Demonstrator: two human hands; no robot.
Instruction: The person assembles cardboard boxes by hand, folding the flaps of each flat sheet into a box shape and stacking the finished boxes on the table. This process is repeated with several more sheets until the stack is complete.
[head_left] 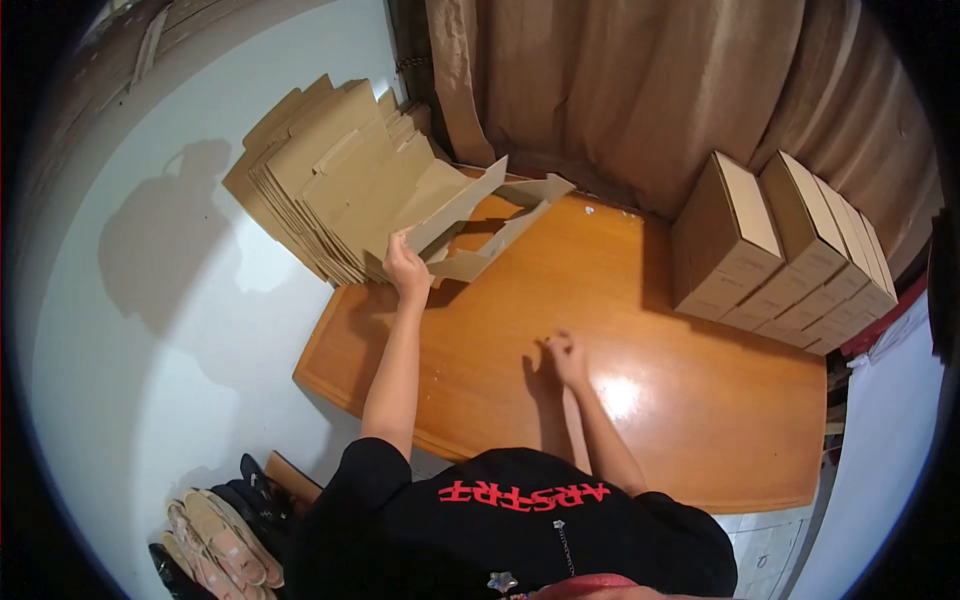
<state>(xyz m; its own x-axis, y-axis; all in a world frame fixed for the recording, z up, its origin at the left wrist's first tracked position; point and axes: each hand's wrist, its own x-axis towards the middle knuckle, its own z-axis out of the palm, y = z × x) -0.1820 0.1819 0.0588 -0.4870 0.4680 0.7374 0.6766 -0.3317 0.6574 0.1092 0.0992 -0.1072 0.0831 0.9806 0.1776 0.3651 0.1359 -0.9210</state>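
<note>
My left hand (pixel 405 266) is closed on the near edge of a cardboard box (pixel 490 246). This box is partly unfolded, its brown walls standing up around an opening through which the tabletop shows. Part of it overlaps the stack of flat cardboard boxes (pixel 345 165) leaning against the wall on the left. Over the middle of the table, my right hand (pixel 567 358) holds nothing that I can see. Its fingers are loosely bent and apart, slightly blurred, with a shadow beside them.
A polished wooden table (pixel 480 340) spreads out before me. Several assembled cardboard boxes (pixel 725 240) stand in a row at its right side. Brown curtains (pixel 620 90) hang behind it. Several shoes (pixel 220 535) lie at the lower left, by the white wall (pixel 180 370).
</note>
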